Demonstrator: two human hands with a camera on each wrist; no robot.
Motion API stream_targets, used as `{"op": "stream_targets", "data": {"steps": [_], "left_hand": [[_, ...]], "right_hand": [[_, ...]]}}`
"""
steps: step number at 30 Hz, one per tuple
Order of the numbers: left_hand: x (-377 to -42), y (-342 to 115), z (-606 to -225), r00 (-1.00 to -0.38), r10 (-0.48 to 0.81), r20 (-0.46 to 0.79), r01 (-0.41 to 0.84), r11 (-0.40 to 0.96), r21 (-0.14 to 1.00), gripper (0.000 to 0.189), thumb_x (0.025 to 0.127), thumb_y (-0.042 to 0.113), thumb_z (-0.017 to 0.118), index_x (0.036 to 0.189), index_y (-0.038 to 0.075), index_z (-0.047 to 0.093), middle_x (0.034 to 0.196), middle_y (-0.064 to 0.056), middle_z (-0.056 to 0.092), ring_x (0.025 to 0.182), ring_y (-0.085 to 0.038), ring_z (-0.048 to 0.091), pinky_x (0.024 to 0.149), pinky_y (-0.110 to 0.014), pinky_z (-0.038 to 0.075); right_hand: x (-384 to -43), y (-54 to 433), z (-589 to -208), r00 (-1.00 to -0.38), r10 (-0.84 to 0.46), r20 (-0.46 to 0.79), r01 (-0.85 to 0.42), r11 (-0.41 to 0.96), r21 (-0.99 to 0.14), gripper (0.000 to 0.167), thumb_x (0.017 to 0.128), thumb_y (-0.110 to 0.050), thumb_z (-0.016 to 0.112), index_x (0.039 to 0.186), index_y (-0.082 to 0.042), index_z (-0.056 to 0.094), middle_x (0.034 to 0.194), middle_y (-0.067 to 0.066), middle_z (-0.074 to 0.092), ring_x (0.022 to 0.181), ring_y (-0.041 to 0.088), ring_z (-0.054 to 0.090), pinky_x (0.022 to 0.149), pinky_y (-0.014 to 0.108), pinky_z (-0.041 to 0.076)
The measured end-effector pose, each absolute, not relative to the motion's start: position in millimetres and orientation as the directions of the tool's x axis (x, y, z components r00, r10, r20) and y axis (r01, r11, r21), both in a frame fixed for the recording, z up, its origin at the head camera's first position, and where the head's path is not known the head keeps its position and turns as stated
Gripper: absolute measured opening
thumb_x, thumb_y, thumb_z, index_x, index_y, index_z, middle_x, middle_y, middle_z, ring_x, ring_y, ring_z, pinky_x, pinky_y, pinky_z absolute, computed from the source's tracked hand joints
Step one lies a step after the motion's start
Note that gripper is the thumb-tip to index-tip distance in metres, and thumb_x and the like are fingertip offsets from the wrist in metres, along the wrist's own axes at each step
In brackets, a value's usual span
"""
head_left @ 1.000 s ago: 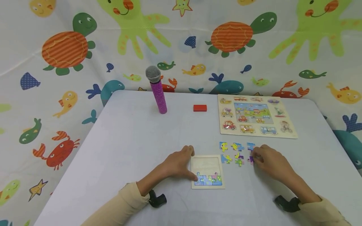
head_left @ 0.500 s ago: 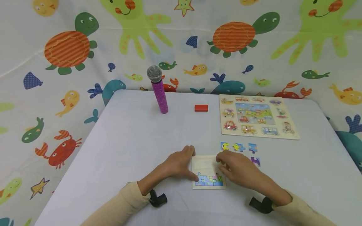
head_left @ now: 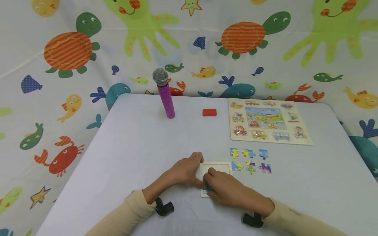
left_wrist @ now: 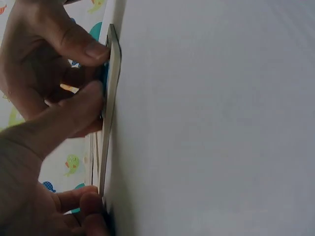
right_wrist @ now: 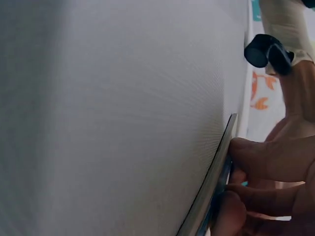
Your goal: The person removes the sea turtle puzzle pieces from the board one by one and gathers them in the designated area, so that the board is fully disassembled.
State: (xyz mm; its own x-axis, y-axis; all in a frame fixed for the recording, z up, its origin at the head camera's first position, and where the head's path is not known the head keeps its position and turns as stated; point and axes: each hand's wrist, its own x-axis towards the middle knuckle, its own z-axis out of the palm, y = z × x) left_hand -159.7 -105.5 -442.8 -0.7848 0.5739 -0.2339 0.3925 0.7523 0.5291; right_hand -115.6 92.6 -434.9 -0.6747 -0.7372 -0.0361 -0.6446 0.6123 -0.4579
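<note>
A small square wooden puzzle frame [head_left: 217,163] lies near the front of the table. My left hand [head_left: 184,171] holds it along its left side, fingertips at the far corner and thumb over the near end. Reaching across it from the right, my right hand [head_left: 227,189] has curled fingers around a blue puzzle piece [head_left: 208,187] at the lower left. That hand covers most of the bottom row. In the left wrist view, both thumbs meet near the frame's edge [left_wrist: 109,113], with blue showing between them. Fingertips sit right at the frame in the right wrist view.
Several loose puzzle pieces [head_left: 250,167] lie in two rows right of the frame. Behind them is a larger wooden vehicle puzzle board [head_left: 236,139]. A red block [head_left: 209,112] and a purple microphone [head_left: 167,101] stand farther back, before a sea-animal curtain [head_left: 189,39].
My right hand has moved left from the loose pieces, over the frame, and down onto its lower left corner. The left hand stays in place.
</note>
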Motion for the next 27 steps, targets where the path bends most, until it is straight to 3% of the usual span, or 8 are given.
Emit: {"op": "stream_targets", "data": {"steps": [10,18,21,27], "left_hand": [[-158,-112,-439,-0.752,0.620,-0.225,0.436,0.723,0.535,0.082,0.065,0.036,0.099,0.118,0.006,0.045,0.105,-0.003,0.047,0.073,-0.015,0.052,0.065,-0.027,0.046],[-158,-113,-439,-0.747,0.625,-0.226,0.453,0.728,0.515,0.083,0.064,0.038,0.099,0.119,0.006,0.045,0.103,-0.002,0.045,0.073,-0.014,0.051,0.065,-0.026,0.045],[-158,-111,-441,-0.745,0.624,-0.236,0.452,0.732,0.509,0.085,0.064,0.040,0.099,0.120,0.006,0.045,0.103,-0.001,0.044,0.075,-0.014,0.050,0.066,-0.026,0.045],[-157,-107,-440,-0.753,0.607,-0.255,0.443,0.753,0.487,0.090,0.063,0.041,0.099,0.126,0.006,0.046,0.107,-0.001,0.046,0.078,-0.015,0.051,0.069,-0.026,0.045]], "right_hand": [[-123,92,-440,-0.693,-0.714,-0.101,-0.532,0.601,-0.596,0.033,0.086,-0.005,0.077,0.109,-0.009,0.053,0.093,-0.002,0.050,0.074,0.010,0.049,0.066,0.023,0.045],[-126,103,-451,-0.742,-0.668,-0.045,-0.408,0.505,-0.760,0.025,0.091,0.001,0.071,0.097,-0.017,0.054,0.077,-0.010,0.050,0.071,0.005,0.048,0.065,0.024,0.043],[-129,116,-445,-0.770,-0.637,-0.041,-0.343,0.467,-0.815,0.020,0.093,-0.002,0.069,0.097,-0.018,0.057,0.079,-0.009,0.053,0.074,0.007,0.051,0.067,0.025,0.045],[-142,162,-422,-0.867,-0.499,-0.022,-0.313,0.579,-0.753,0.018,0.093,-0.004,0.071,0.098,-0.017,0.062,0.085,-0.007,0.059,0.080,0.012,0.056,0.071,0.026,0.049]]}}
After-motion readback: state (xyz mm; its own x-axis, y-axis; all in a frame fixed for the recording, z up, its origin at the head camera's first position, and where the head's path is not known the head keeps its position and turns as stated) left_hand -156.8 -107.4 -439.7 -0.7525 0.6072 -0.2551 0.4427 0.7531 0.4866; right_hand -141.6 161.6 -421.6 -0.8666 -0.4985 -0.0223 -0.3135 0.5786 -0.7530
